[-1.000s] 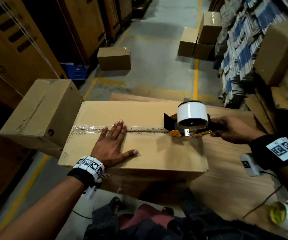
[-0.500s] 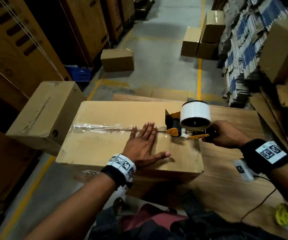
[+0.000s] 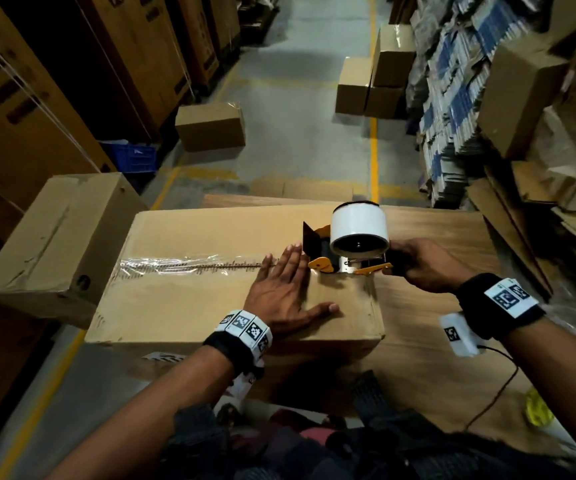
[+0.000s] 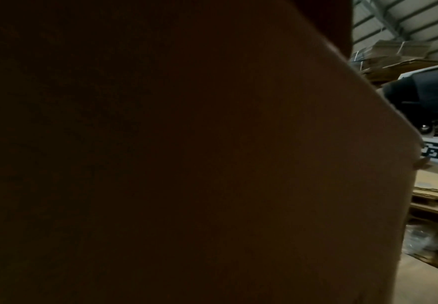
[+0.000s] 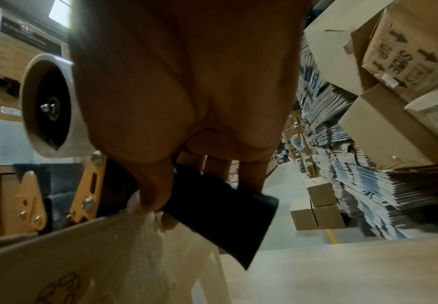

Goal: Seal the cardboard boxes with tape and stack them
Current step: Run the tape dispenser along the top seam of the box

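Observation:
A long cardboard box [image 3: 189, 306] lies across the wooden table [image 3: 452, 393] in front of me. Clear tape [image 3: 175, 266] covers its centre seam from the left end. My left hand [image 3: 284, 292] lies flat on the lid, fingers straight, pressing just behind the tape dispenser [image 3: 348, 251]. My right hand [image 3: 425, 268] grips the dispenser's black handle [image 5: 220, 209] at the box's right end. The white tape roll [image 5: 49, 107] sits on the orange frame. The left wrist view is dark, filled by the palm on cardboard.
A second taped box [image 3: 54, 237] stands left of mine, off the table. More boxes sit on the floor [image 3: 210, 126] and by the yellow line [image 3: 373, 81]. Flat-packed cartons [image 3: 452, 116] pile on the right. A spare tape roll [image 3: 539, 408] lies at the table's right edge.
The left hand has slid right along the taped seam, following the dispenser. The dispenser has stayed near the box's right end.

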`<state>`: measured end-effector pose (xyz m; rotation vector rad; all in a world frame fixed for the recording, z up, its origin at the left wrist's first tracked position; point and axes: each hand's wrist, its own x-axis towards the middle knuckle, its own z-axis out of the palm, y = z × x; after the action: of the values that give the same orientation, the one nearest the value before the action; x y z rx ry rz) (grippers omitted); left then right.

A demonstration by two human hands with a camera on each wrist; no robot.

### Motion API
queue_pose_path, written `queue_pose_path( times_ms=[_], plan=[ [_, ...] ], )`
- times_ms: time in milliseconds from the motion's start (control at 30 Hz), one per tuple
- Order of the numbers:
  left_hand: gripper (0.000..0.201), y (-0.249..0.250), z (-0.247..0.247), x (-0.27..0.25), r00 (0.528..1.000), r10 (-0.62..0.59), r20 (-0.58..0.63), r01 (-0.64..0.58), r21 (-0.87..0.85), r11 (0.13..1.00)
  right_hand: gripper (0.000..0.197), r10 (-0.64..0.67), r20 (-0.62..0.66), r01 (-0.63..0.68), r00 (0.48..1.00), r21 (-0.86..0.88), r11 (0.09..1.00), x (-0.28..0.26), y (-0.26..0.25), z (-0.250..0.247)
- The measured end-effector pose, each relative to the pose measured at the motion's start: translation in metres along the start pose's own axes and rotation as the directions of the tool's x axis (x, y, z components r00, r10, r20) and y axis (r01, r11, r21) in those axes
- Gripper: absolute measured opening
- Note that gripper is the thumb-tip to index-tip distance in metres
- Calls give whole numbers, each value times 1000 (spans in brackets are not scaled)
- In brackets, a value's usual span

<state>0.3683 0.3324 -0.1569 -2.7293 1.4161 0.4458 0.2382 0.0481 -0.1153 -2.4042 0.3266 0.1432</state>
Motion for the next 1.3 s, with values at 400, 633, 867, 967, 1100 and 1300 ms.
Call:
queue_pose_path(
  times_ms=[400,633,867,967,1100,1300],
  plan=[
    [116,-33,2,-2,998,66,-7,-65,41,997,45,202,-74,-194,977,106,975,-36,17,-15],
    [108,-119,-5,-20,985,174,10,-174,88,981,37,108,-75,-91,991,209,974,-20,12,64],
    [117,-68,-19,-16,994,111,21,-112,58,992,35,196,-52,-162,979,381,910,-11,29,101],
    [114,-27,-10,-2,992,125,35,-126,27,992,31,196,-58,-162,979,365,917,-11,31,102],
    [110,-16,-1,5,996,84,21,-85,77,993,23,192,-88,-156,977,314,936,-12,39,94],
    [106,-17,3,4,997,80,-7,-79,80,994,21,200,-123,-164,972,253,953,-22,47,91]
  ],
)
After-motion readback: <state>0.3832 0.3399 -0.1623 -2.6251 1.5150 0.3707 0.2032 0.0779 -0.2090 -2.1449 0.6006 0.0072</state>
